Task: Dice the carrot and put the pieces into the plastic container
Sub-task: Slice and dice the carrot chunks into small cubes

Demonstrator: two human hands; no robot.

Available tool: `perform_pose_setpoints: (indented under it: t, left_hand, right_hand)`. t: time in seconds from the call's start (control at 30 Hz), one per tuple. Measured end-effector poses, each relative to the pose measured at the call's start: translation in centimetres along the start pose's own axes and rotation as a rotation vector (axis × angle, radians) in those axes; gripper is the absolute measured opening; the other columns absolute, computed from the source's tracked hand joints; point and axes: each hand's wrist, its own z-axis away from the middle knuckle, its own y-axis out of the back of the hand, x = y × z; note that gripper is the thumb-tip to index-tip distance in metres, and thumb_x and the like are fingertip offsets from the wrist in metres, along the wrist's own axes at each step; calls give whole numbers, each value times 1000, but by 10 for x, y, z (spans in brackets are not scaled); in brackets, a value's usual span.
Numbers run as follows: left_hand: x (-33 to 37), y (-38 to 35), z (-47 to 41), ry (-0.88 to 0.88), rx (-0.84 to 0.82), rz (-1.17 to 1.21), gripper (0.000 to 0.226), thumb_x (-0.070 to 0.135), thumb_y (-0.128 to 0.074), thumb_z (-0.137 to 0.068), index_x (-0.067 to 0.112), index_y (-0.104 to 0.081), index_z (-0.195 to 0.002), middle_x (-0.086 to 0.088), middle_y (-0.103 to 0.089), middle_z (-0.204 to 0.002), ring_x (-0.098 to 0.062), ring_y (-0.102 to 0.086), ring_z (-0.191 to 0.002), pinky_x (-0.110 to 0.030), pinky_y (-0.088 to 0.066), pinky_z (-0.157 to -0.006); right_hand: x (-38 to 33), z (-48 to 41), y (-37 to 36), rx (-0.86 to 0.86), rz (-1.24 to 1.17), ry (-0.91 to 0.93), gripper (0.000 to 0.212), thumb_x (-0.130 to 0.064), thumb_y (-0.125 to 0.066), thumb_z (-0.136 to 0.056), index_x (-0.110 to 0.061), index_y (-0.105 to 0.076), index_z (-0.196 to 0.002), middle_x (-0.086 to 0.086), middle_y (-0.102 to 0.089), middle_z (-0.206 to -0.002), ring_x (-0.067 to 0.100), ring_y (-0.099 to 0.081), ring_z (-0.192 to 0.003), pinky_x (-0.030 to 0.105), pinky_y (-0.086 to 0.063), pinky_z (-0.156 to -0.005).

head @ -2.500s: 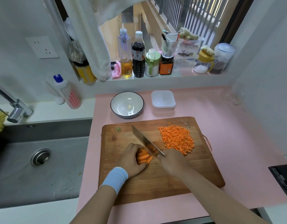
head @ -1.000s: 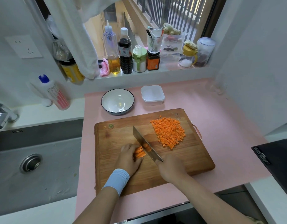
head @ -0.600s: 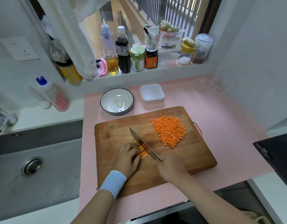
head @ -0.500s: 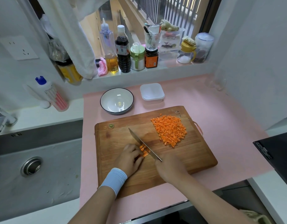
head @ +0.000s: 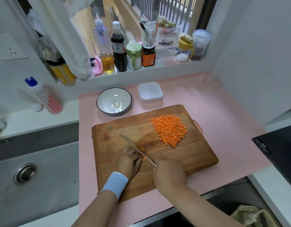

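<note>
Surface: pink mat (head: 223,99) on a white counter, steel sink (head: 43,169) to the left, black appliance (head: 279,149) at the right edge. The windowsill behind carries a row of bottles and jars (head: 118,46); a white cloth (head: 64,38) hangs over its left end.

A wooden cutting board (head: 190,154) lies on the mat, slightly skewed. Beyond its far edge stand a white bowl (head: 114,102) with a dark rim and, just to its right, the plastic container (head: 150,92), open, with nothing in it.

Left hand (head: 128,163), pale blue wristband (head: 114,182) on the wrist: palm down on the board, fingers curled over the carrot stub (head: 143,158) and pinning it. Right hand (head: 169,176): fist wrapped round the knife handle, which the hand hides.

Knife (head: 136,149): long axis diagonal, tip towards the board's far left corner, handle towards the person's right. The blade shows almost edge-on and lies against the left knuckles.

Carrot stub: only a sliver of orange shows beside the blade; cannot tell its long axis. The diced carrot pile (head: 169,130) sits on the board's far right part, well apart from the hands.
</note>
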Motion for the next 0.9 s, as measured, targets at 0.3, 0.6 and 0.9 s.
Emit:
perform_pose_setpoints:
  t: [0.3,0.6,0.9]
  left_hand:
    - [-5,-2,1,24,7,44,16,30,-63,-84,20,-76,-79,10,-67,-91,-9,-55,-95,-19,-44,-87]
    - [-8,-5,2,35,21,89,9,13,-80,-77,21,-75,-79,11,-67,-91,-9,-57,-92,-16,-42,-89]
    - [-9,-6,3,14,28,91,9,25,-67,-86,21,-75,-82,11,-67,-94,-12,-60,-93,-26,-48,-86]
  right_hand:
    - [4,-2,-5,-59,-116,-72,27,-30,-39,-104,-23,-65,-108,1,-70,-108,24,-65,-102,30,-37,-71]
    - [7,-22,-10,-205,-313,-174,27,-29,-45,-102,-17,-68,-96,4,-71,-99,26,-67,-94,33,-53,-80]
    - [-4,-53,-7,-212,-391,-179,28,-34,-47,-103,-17,-65,-91,7,-69,-95,28,-65,-92,30,-43,-72]
